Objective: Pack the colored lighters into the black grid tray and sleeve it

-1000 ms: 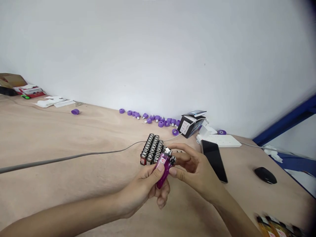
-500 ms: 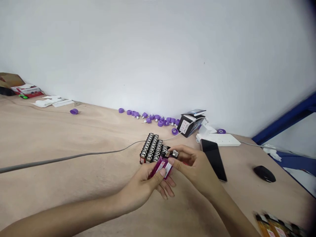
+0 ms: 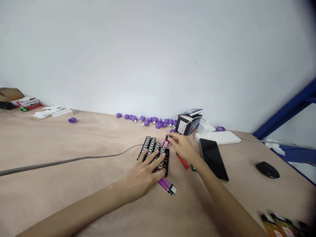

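Note:
A black rack (image 3: 167, 161) stands on the table, filled with rows of upright lighters (image 3: 150, 144) whose metal tops show. My left hand (image 3: 145, 171) lies over its near side, fingers spread across the lighter tops. From under the left thumb a purple lighter (image 3: 166, 185) sticks out, tucked in the palm with its metal end toward the lower right. My right hand (image 3: 184, 146) pinches a second, magenta lighter (image 3: 165, 143) by its top, at the rack's far right corner. On the table beneath the right wrist are a red lighter (image 3: 183, 161) and a partly hidden green one (image 3: 193, 168).
A grey cable (image 3: 86, 158) runs across the table behind the rack. Purple caps (image 3: 154, 120) line the wall beside a black box (image 3: 187, 123). To the right are a power strip (image 3: 227, 137), a phone (image 3: 213, 159), a mouse (image 3: 268, 169) and blurred orange lighters (image 3: 274, 225).
Two purple lighters held together between my hands have been separated. The right hand has carried one to the rack's far corner; the left has come down over the rack with the other.

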The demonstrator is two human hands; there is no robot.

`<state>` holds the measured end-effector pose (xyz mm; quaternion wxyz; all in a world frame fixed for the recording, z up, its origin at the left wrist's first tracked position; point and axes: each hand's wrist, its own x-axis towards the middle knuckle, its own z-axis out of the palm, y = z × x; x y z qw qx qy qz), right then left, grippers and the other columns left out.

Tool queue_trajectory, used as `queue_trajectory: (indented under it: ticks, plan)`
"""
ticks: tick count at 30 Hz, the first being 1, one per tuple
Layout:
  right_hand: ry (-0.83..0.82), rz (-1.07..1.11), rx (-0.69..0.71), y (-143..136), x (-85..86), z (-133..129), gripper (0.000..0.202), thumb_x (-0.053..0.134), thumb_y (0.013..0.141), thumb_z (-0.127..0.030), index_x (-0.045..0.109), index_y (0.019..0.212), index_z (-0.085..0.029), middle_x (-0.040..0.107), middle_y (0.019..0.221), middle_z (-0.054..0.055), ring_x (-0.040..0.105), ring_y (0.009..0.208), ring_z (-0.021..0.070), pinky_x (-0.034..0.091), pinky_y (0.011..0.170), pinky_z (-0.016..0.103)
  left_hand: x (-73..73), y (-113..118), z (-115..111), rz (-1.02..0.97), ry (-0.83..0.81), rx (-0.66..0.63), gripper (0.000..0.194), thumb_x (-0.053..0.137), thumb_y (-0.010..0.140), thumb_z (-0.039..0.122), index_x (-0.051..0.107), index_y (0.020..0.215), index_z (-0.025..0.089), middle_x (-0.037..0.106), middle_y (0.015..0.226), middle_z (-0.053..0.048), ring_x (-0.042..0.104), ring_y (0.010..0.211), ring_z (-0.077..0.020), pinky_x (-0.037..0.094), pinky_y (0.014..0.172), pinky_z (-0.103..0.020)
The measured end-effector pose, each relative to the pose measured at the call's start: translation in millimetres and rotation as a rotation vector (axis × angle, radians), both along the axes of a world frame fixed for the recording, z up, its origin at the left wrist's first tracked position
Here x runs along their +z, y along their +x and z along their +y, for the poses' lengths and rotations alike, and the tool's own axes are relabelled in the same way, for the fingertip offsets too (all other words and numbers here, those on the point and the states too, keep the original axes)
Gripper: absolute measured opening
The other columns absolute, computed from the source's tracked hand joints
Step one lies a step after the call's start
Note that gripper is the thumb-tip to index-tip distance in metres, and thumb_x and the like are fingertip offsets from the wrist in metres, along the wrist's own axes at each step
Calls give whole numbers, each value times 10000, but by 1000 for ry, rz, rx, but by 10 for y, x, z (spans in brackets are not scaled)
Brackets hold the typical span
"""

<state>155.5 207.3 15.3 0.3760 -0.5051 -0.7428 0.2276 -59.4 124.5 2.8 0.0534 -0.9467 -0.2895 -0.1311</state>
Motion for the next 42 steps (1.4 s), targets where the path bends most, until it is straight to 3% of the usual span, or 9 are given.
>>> queue_trajectory:
  ticks: [14, 22, 28, 34, 39, 42]
  plan:
    - [-10, -63, 94, -83, -84, -72, 219, 508, 921, -154, 705, 1016, -170, 770, 927, 81, 693, 829, 209, 488, 748, 305, 31, 24, -62, 8, -27, 29, 279, 509, 918, 122, 607, 1174, 172, 387, 1527, -177, 290, 1434, -385, 197, 1142, -630]
    - [-8, -102, 163, -84, -112, -75, 264, 512, 907, -137, 723, 1060, -176, 773, 1000, 96, 710, 870, 226, 521, 809, 343, 22, 25, -52, 47, -4, 37, 256, 502, 940, 153, 599, 1175, 179, 384, 1530, -165, 285, 1435, -387, 210, 1137, -626]
    - [-5, -191, 283, -35, -3, -111, 328, 508, 864, -86, 749, 1049, -209, 776, 1028, 77, 712, 920, 244, 523, 840, 363, 39, 24, -46, 37, 12, 28, 259, 491, 948, 158, 603, 1181, 173, 431, 1493, -176, 283, 1437, -388, 208, 1141, -618]
    - [-15, -320, 388, -32, 62, -159, 448, 408, 850, -7, 715, 1116, -194, 768, 1035, 74, 709, 892, 234, 529, 782, 352, 48, 24, -48, 45, -5, 15, 262, 470, 954, 151, 593, 1186, 158, 357, 1540, -191, 270, 1437, -415, 210, 1125, -647]
    - [-21, -337, 289, 44, 168, -160, 427, 452, 884, -49, 639, 1251, -164, 718, 1194, 120, 672, 1091, 254, 525, 930, 391, 56, 4, -50, -39, -122, 22, 244, 477, 953, 161, 584, 1172, 178, 332, 1561, -163, 235, 1460, -385, 178, 1147, -637]
    - [-20, -298, 205, 102, 385, -267, 381, 511, 903, -131, 622, 1264, -178, 723, 1171, 121, 678, 1080, 259, 531, 948, 423, 174, -18, -114, -332, -286, -6, 242, 417, 974, 164, 573, 1158, 151, 464, 1468, -179, 395, 1386, -317, 264, 1144, -553]
